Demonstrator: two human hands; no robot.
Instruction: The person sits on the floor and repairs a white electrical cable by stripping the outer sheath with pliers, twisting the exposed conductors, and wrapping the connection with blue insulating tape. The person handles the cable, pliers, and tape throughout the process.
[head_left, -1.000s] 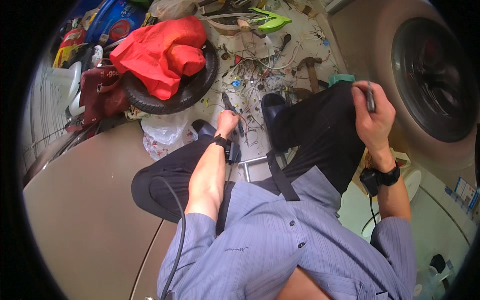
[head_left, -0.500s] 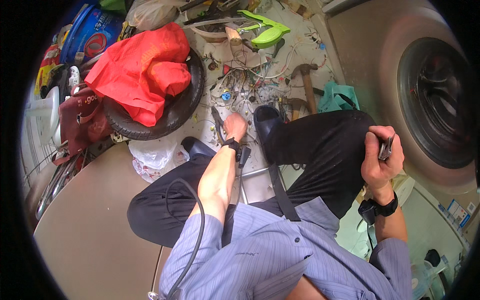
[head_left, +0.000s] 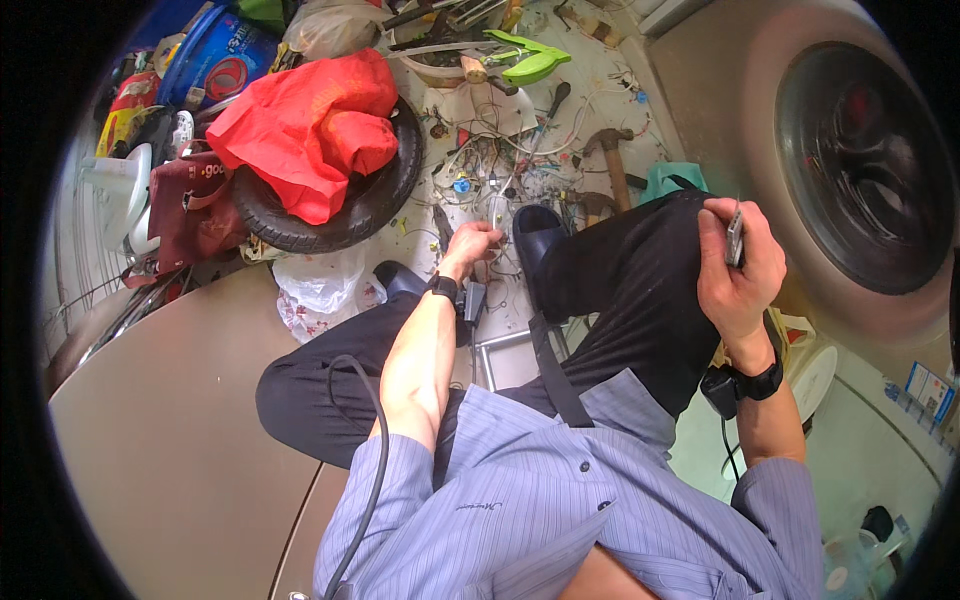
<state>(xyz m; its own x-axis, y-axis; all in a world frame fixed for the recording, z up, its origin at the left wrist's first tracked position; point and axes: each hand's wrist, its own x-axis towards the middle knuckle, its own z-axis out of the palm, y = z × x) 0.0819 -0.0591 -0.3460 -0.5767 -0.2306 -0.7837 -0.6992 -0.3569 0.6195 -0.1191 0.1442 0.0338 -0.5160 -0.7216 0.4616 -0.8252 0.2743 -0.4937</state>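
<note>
My left hand [head_left: 472, 247] is low over the floor between my feet, fingers stretched toward the loose wires and small parts [head_left: 490, 185]. Its fingers look slightly apart, with nothing visible between them. Beside it lies a dark tool like pliers [head_left: 441, 222], its near end partly hidden by the hand. My right hand [head_left: 742, 275] is raised over my right knee, closed around a slim, dark object with a metallic edge [head_left: 736, 238]. Most of that object is inside the fist, so its kind does not show.
A red bag [head_left: 310, 130] covers part of a black tyre [head_left: 400, 190] at left. Hammers [head_left: 612, 160] lie beyond my right foot. A green clamp [head_left: 538, 60] rests by a bowl at the back. A front-loading washing machine [head_left: 780, 60] stands at right.
My left hand has shifted right from beside the dark tool, its fingers now extended instead of curled. My right hand still grips the slim object, turned somewhat more upright. The view has shifted slightly.
</note>
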